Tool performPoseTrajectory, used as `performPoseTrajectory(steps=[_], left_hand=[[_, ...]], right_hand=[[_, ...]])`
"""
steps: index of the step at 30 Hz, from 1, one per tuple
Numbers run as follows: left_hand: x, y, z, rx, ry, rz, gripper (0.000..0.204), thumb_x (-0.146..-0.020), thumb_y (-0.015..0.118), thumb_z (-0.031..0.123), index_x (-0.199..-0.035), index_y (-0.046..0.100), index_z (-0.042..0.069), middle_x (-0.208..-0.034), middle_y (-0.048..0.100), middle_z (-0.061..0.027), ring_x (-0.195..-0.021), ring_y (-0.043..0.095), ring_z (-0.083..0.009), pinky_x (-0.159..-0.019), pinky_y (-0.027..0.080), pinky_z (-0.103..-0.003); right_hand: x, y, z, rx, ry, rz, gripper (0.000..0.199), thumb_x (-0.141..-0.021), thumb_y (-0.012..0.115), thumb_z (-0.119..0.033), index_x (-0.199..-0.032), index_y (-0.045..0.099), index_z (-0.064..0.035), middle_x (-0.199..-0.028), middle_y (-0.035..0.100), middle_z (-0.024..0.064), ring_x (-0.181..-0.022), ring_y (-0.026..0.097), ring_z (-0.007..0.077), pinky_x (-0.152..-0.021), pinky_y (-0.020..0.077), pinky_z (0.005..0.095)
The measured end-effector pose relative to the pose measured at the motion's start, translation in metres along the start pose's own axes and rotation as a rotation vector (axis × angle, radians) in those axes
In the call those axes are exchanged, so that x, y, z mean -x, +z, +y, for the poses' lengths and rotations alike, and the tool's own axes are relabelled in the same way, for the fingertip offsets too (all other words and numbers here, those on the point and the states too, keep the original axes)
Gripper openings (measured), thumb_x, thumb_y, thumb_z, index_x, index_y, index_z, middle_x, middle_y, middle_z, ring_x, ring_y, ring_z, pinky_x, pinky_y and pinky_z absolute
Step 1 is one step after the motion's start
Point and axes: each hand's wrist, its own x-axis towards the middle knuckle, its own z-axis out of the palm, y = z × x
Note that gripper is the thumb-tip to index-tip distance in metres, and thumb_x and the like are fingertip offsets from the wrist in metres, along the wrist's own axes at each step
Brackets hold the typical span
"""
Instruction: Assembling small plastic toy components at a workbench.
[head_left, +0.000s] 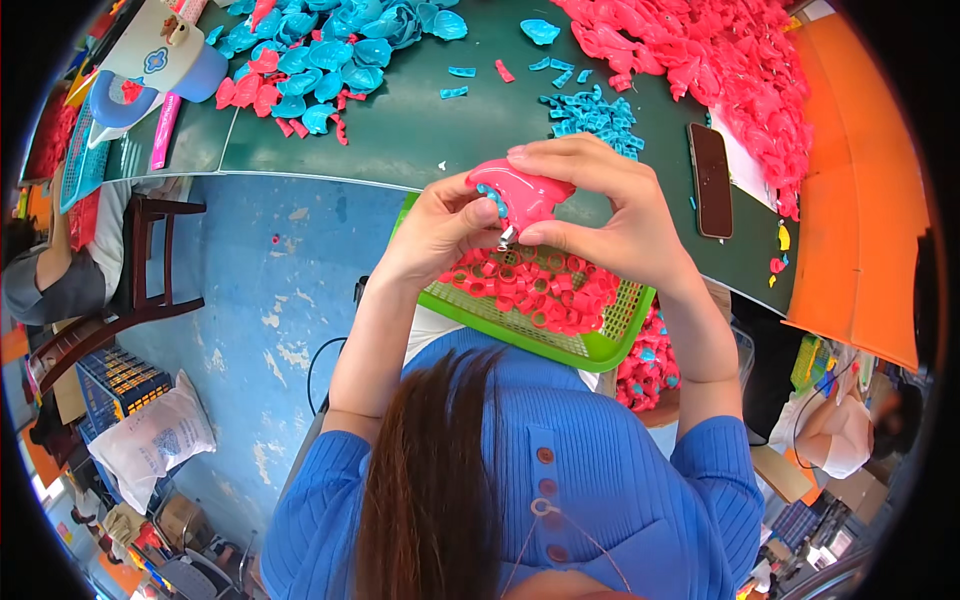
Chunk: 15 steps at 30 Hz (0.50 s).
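A pink plastic shell part (522,192) with a bit of blue inside is held between both my hands above a green mesh tray (600,348). My left hand (440,225) pinches its left end and a small metal piece at its lower edge. My right hand (605,205) curls over the top and right side of the part. The tray rests on my lap and holds many small red plastic rings (545,290).
The dark green table (400,120) carries heaps of blue shells (330,50), pink shells (700,50), small blue pieces (590,115) and a black phone (711,180). An orange board (860,200) lies at right. Other people sit at left (60,270) and lower right (850,430).
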Motion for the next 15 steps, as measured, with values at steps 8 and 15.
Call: performPoseTrajectory(steps=[8, 15], left_hand=[[-0.003, 0.007, 0.002, -0.032, -0.008, -0.007, 0.043, -0.083, 0.063, 0.024, -0.118, 0.051, 0.0, -0.103, 0.06, -0.0095, -0.092, 0.061, -0.0177, -0.079, 0.053, -0.031], [-0.003, 0.0, 0.002, -0.048, -0.075, -0.06, 0.039, -0.086, 0.06, 0.025, -0.113, 0.054, -0.001, -0.102, 0.061, -0.0101, -0.092, 0.061, -0.0167, -0.08, 0.052, -0.029]], right_hand=[[0.004, 0.001, 0.004, 0.013, 0.028, -0.009, 0.046, -0.063, 0.078, -0.016, -0.104, 0.063, -0.0032, -0.105, 0.063, 0.0098, -0.099, 0.056, 0.0235, -0.086, 0.0442, 0.0349], [0.006, 0.001, 0.006, -0.007, 0.049, -0.058, 0.046, -0.064, 0.077, -0.013, -0.106, 0.062, -0.0029, -0.106, 0.063, 0.0096, -0.099, 0.056, 0.024, -0.088, 0.043, 0.0341]])
